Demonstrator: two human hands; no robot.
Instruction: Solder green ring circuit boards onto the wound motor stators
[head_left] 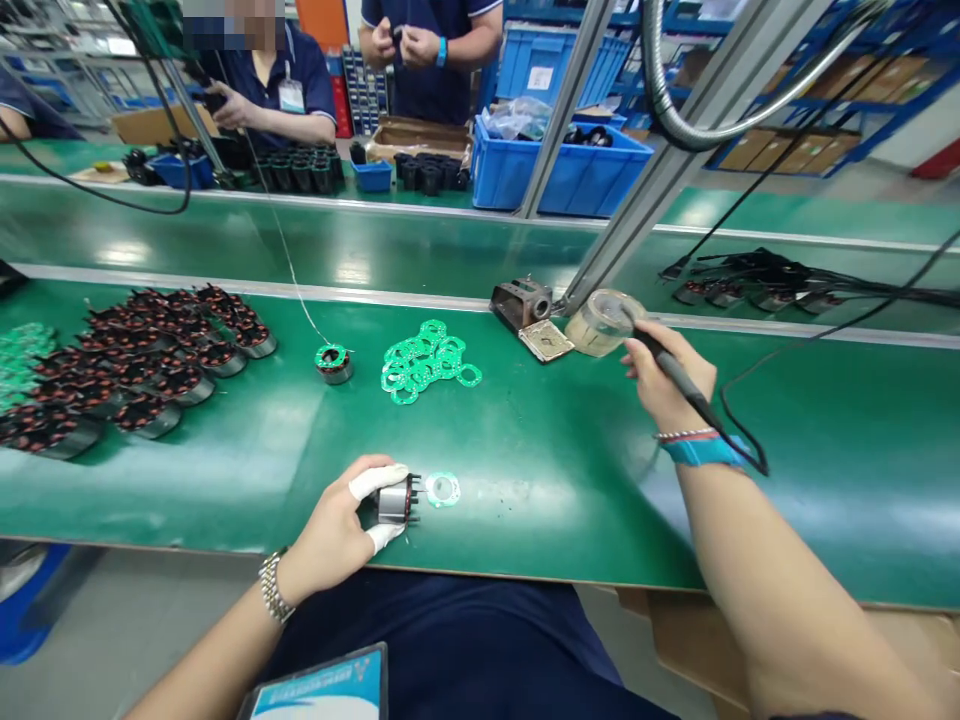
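My left hand, with white covers on thumb and finger, grips a metal motor stator lying on its side, pins facing right. Just right of the pins, a green-and-white ring board lies flat on the green table. My right hand is closed around a black soldering iron, whose tip end is at a clear round container. Beside that container are a soldering iron holder and a square tray with a sponge. Solder wire hangs down to another stator topped by a green ring board.
Green ring boards lie piled mid-table. Many stators fill the left side, near more boards. A metal post rises behind the container. Black cables lie at the right. Two people work across the bench beside blue bins.
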